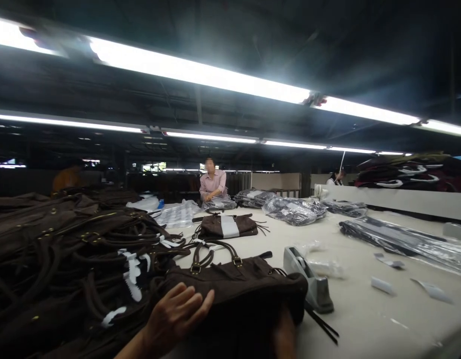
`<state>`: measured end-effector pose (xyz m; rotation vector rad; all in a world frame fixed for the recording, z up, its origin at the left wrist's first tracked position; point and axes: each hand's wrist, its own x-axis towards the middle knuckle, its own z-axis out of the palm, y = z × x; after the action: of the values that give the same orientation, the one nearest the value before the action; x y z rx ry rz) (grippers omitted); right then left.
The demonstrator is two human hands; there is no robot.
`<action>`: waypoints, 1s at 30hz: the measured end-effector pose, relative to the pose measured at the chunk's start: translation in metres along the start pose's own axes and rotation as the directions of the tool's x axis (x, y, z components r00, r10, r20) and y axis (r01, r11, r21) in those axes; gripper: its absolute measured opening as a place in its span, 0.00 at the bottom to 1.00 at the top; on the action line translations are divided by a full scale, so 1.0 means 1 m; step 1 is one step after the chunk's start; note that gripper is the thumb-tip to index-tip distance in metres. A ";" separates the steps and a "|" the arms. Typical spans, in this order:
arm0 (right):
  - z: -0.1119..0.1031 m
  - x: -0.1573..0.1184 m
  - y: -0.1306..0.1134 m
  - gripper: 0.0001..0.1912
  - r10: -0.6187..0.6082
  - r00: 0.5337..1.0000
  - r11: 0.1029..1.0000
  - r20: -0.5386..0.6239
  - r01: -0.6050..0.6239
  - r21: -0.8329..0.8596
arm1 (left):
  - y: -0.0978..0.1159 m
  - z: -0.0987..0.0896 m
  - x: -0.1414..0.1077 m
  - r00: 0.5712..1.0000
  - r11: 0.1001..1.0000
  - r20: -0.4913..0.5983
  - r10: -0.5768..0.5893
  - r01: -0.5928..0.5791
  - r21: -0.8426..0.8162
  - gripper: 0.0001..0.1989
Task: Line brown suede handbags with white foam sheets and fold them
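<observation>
A dark brown handbag (233, 281) lies on the table's near side, its two looped handles pointing away from me. My left hand (180, 311) rests against the bag's left front, fingers partly curled and spread, with nothing visible between them. At the bag's right front is my right hand (284, 334), blurred and mostly in shadow; its fingers cannot be made out. A grey tape dispenser (308, 281) stands just right of the bag. Dark straps hang from the bag's right end.
Brown bags (66, 259) are heaped at the left. Another bag with a white band (230, 226) lies farther back. Plastic-wrapped bags (295, 210) and paper scraps (382, 285) are on the pale table (350, 329). A person (213, 182) stands at the far side.
</observation>
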<state>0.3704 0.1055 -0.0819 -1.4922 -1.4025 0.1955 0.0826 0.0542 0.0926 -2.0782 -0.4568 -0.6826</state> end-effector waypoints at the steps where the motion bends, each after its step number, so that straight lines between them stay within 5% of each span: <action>1: -0.002 0.007 -0.003 0.26 0.069 0.997 0.997 0.035 -0.070 0.019 | 0.002 0.006 -0.003 1.000 1.000 0.008 0.003 -0.003 -0.001 0.16; 5: -0.007 0.009 -0.009 0.30 0.278 0.948 0.960 0.155 -0.280 -0.011 | 0.017 0.021 -0.036 0.998 0.999 0.029 -0.048 0.048 -0.019 0.19; 9: 0.003 -0.008 -0.016 0.34 0.260 0.960 0.963 0.106 -0.251 -0.095 | 0.024 0.015 -0.055 0.964 0.974 0.148 -0.220 0.227 -0.031 0.20; 15: 0.018 -0.011 -0.024 0.34 0.268 0.963 0.957 -0.040 -0.271 -0.108 | 0.023 0.010 -0.018 0.777 0.862 0.443 -0.447 0.507 -0.018 0.19; 18: 0.011 -0.001 -0.029 0.32 0.283 0.959 0.956 0.034 -0.279 -0.093 | 0.022 0.018 0.009 0.663 0.803 0.594 -0.455 0.594 -0.048 0.13; 20: 0.001 0.012 -0.038 0.31 0.288 0.951 0.956 0.115 -0.279 -0.089 | 0.017 0.024 0.024 0.641 0.789 0.634 -0.432 0.609 -0.077 0.06; 25: -0.033 0.077 -0.093 0.28 0.178 0.974 0.974 0.142 -0.195 0.119 | -0.020 0.028 0.047 0.742 0.850 0.515 -0.430 0.525 -0.046 0.14; 28: -0.054 0.111 -0.126 0.25 0.004 0.993 0.943 0.120 -0.044 0.330 | -0.049 0.024 0.043 0.903 0.925 0.205 -0.377 0.356 0.130 0.19; 30: -0.061 0.113 -0.131 0.23 -0.060 0.985 0.918 0.161 -0.009 0.396 | -0.058 0.023 0.031 0.958 0.930 0.056 -0.283 0.259 0.259 0.21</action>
<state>0.3640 0.1354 0.0989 -1.1395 -1.4149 0.5685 0.0822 0.1074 0.1372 -1.8303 -0.8519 -0.6520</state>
